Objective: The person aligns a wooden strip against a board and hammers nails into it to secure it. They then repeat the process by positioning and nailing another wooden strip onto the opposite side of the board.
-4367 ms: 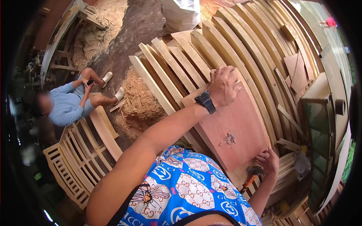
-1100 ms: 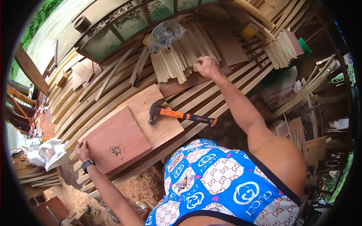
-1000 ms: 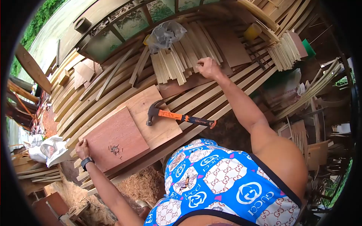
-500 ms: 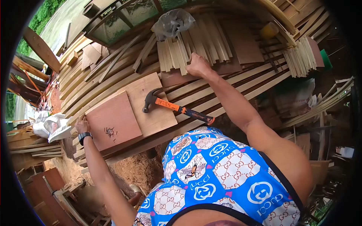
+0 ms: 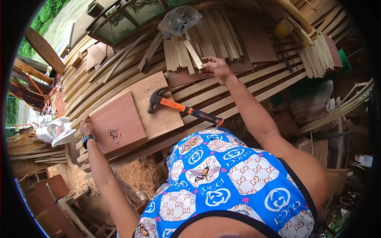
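My right hand (image 5: 216, 69) has its fingers closed on the near end of a thin wooden strip (image 5: 193, 54), tilted out from a pile of similar strips (image 5: 174, 55). My left hand (image 5: 87, 127) rests at the left edge of a reddish-brown square board (image 5: 119, 123), its fingers partly hidden at the board's edge. Several small dark nails (image 5: 114, 135) lie on that board. Beneath it, a lighter plywood panel (image 5: 162, 119) shows on the right, and on this lies a hammer (image 5: 180, 108) with an orange and black handle, its head pointing left.
A clear plastic bag (image 5: 179, 22) sits at the top of the strips. Long wooden slats (image 5: 115, 85) form the work surface. A strip bundle (image 5: 317, 57) stands at the right, a white bag (image 5: 55, 131) at the left. Sawdust (image 5: 147, 174) covers ground below.
My right hand has shifted slightly right and down, and the strip's near end now stands apart from the pile. My left hand remains at the board's edge.
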`<state>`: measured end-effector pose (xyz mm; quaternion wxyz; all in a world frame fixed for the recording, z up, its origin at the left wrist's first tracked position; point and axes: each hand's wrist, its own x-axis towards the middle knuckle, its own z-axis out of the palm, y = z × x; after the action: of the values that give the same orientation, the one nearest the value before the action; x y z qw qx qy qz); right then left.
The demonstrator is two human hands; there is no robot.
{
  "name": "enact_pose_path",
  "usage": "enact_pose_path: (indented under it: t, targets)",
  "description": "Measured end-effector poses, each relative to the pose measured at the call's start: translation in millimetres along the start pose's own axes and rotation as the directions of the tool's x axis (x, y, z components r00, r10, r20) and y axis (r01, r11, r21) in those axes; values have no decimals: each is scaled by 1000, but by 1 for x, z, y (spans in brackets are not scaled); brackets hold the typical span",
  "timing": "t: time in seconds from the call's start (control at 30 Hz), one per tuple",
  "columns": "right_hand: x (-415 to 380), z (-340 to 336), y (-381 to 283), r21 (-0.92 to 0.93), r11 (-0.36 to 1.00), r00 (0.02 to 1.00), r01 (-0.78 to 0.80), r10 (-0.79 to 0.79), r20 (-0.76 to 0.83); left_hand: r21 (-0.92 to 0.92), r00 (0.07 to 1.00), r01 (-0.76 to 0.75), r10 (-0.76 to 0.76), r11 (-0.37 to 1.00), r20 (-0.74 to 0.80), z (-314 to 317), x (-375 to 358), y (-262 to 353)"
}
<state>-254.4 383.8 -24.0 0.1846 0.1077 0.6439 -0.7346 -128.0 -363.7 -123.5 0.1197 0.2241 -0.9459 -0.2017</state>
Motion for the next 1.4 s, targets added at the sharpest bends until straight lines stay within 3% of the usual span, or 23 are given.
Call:
enact_pose_path:
  t: [0.07,0.1,0.17,0.2,0.23,0.27,0.3,0.37,0.4,0.47,0.67,0.73,0.83,0.87,0.93,1.03,1.1,1.17,1.27,1.33,1.4]
  targets:
    - [-10,-5,3,235,972,997,-26,8,78,102,999,-31,30,994,12,1,4,-1]
    - [-20,-4,3,250,968,996,-27,6,84,205,998,-57,53,977,22,-1,5,-4]
    - [-41,6,1,270,962,991,-36,0,131,274,954,-297,296,915,45,13,15,-43]
    - [-54,17,2,265,963,988,-55,14,154,538,991,-122,73,834,112,-3,0,2]
    - [-64,26,10,209,976,979,-60,17,202,679,945,-322,267,660,188,5,8,-26]
    - [-73,36,17,157,986,970,-49,9,244,513,987,-151,153,845,39,14,13,-38]
    - [-88,49,18,136,985,952,-110,65,300,490,998,-57,30,870,62,14,14,-32]
    - [-106,73,30,99,972,901,-214,157,404,289,999,12,4,957,-53,-14,-17,44]
    - [-115,84,35,102,963,875,-250,180,449,293,998,14,3,956,-57,-14,-17,39]
    - [-129,106,37,2,950,831,-312,271,486,115,995,4,8,993,-101,-9,-17,38]
    - [-135,149,67,-181,972,808,-152,228,543,175,987,-120,137,977,-87,-3,-8,19]
    - [-132,158,82,-193,971,821,-141,223,525,159,995,-27,41,987,-90,-4,-12,28]
    - [-134,172,96,-353,935,836,-21,210,507,164,997,-40,51,986,-64,-9,-14,35]
    - [-137,175,99,-342,939,837,-29,210,506,173,997,-48,58,984,-56,-8,-16,37]
    - [-144,186,111,-356,927,867,114,82,491,150,998,9,1,989,-64,-10,-15,38]
    - [-139,198,129,-353,915,892,192,-14,451,78,996,-65,70,995,-55,-5,-13,26]
    - [-136,205,129,-355,920,902,169,1,432,59,990,-119,123,991,-71,-4,-11,23]
    - [-136,209,120,-351,925,909,143,18,417,32,996,-54,56,998,-75,-4,-14,30]
    - [-136,216,114,-467,865,902,185,39,430,125,993,-91,100,988,-65,-7,-16,33]
    - [-139,218,121,-549,708,872,444,-200,446,108,996,-72,77,992,-44,-4,-12,24]
    - [-139,211,122,-600,650,867,467,-205,453,77,997,-70,73,995,-36,1,-10,18]
